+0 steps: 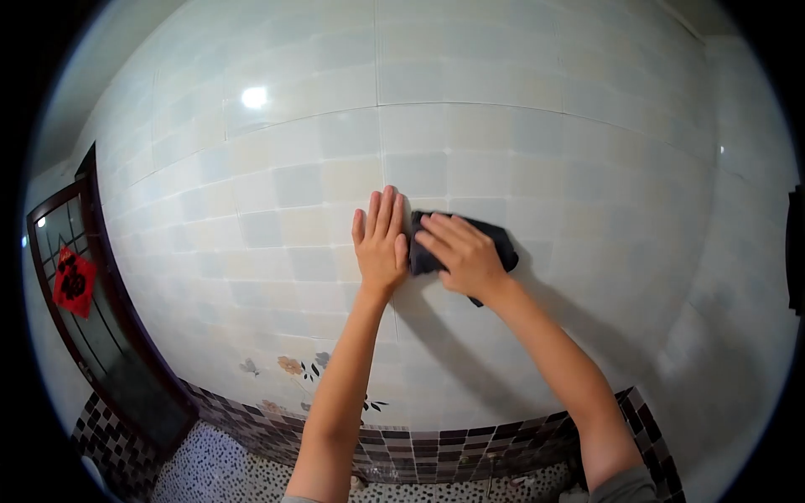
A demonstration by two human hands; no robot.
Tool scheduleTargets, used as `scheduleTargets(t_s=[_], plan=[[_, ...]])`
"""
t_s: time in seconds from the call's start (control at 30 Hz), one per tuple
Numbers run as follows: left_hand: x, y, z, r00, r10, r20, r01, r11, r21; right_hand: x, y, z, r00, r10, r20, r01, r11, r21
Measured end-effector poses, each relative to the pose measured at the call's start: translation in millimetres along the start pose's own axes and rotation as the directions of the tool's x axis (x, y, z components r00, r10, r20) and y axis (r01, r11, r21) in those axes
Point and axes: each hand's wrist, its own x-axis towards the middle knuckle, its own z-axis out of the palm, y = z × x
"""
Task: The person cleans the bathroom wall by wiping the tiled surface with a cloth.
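My left hand (383, 243) lies flat on the pale tiled wall (302, 189), fingers pointing up and nothing held. Just to its right, my right hand (463, 251) presses a dark cloth (426, 261) against the same wall, its fingers spread over the fabric. Parts of the cloth stick out above the hand, to its right and below the wrist. The palm hides the middle of the cloth.
A brown-framed glass door (109, 335) with a red diamond-shaped paper (74, 282) stands at the left. Dark mosaic tiles (402, 444) run along the wall's base above a pebble-patterned floor (210, 465). A black object (794, 251) is at the right edge.
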Motion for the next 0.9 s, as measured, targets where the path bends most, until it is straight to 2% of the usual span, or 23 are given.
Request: scheduleTargets(t_s=[0.13, 0.23, 0.33, 0.4, 0.47, 0.6, 0.67, 0.7, 0.9], plan=[[2, 4, -5, 1.0, -0.004, 0.021, 0.003, 1.0, 0.028, -34, -6, -5, 0.99, -0.119, 0.08, 0.122, 0.992, -0.038], [0, 1, -3, 0.999, 0.014, 0.041, -0.017, 0.999, 0.052, -32, 9, -21, 0.988, -0.133, 0.08, 0.139, 0.987, -0.077], [0, 2, -3, 0.999, 0.004, 0.049, -0.007, 0.998, 0.057, -21, 29, -42, 1.0, 0.025, -0.014, -0.027, 0.99, -0.136], [1, 4, -3, 0.999, -0.001, 0.052, -0.003, 0.997, 0.073, -7, 42, -56, 0.974, 0.217, -0.073, -0.224, 0.969, -0.108], [1, 5, -4, 0.997, 0.013, 0.074, -0.021, 0.994, 0.104, 16, 54, -67, 0.932, 0.321, -0.167, -0.337, 0.938, -0.078], [0, 3, -3, 0.997, 0.019, 0.077, -0.025, 0.996, 0.084, 52, 59, -63, 0.854, 0.45, -0.26, -0.472, 0.881, -0.024], [-1, 4, -3, 0.996, 0.014, 0.091, -0.023, 0.995, 0.093, 53, 50, -50, 0.826, 0.456, -0.331, -0.487, 0.873, -0.013], [-1, 4, -4, 0.996, 0.015, 0.091, -0.022, 0.996, 0.084, 48, 46, -41, 0.846, 0.397, -0.356, -0.431, 0.902, -0.017], [1, 3, -4, 0.996, 0.008, 0.09, -0.015, 0.997, 0.07, 21, 0, -7, 0.967, 0.212, -0.139, -0.223, 0.973, -0.063]])
